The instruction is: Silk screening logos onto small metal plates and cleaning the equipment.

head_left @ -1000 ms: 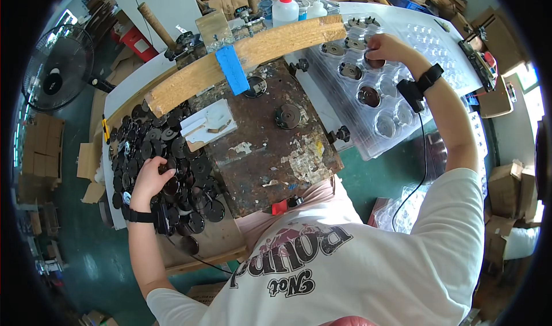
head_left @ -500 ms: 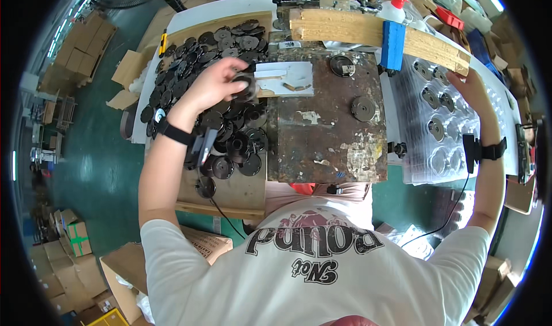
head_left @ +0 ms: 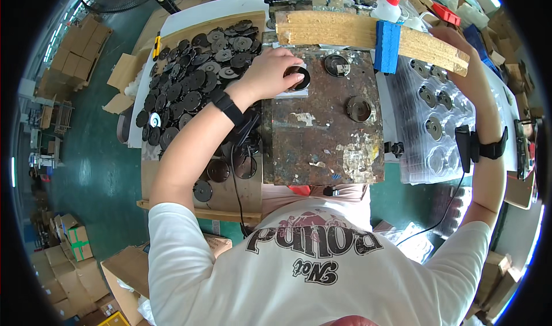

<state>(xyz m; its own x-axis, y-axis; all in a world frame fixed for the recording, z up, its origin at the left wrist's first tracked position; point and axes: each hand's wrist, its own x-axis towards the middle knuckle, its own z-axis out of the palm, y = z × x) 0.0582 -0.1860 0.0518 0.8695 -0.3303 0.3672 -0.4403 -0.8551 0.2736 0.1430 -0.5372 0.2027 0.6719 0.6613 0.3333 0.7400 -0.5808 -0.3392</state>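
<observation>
My left hand (head_left: 269,74) pinches a black round disc (head_left: 302,79), a cup-like metal or plastic part, over a small white pad (head_left: 296,94) at the left of the worn metal work plate (head_left: 316,136). Two more dark round parts lie on the plate: one (head_left: 337,65) near its back, with a pale patch on it, and another (head_left: 359,109) by its right side. At the far right, my right hand (head_left: 460,42) is by the end of a wooden beam (head_left: 328,29). Its fingers are mostly hidden there.
A heap of black discs (head_left: 192,81) covers the wooden board left of the plate. Stacked clear plastic trays (head_left: 425,147), several pockets filled with discs, lie to the right. A blue block (head_left: 387,47) wraps the beam. Behind it stands a white bottle (head_left: 387,9) with a red cap.
My left hand has moved right from the heap with a disc, onto the white pad. My right hand has shifted farther back beside the beam's end.
</observation>
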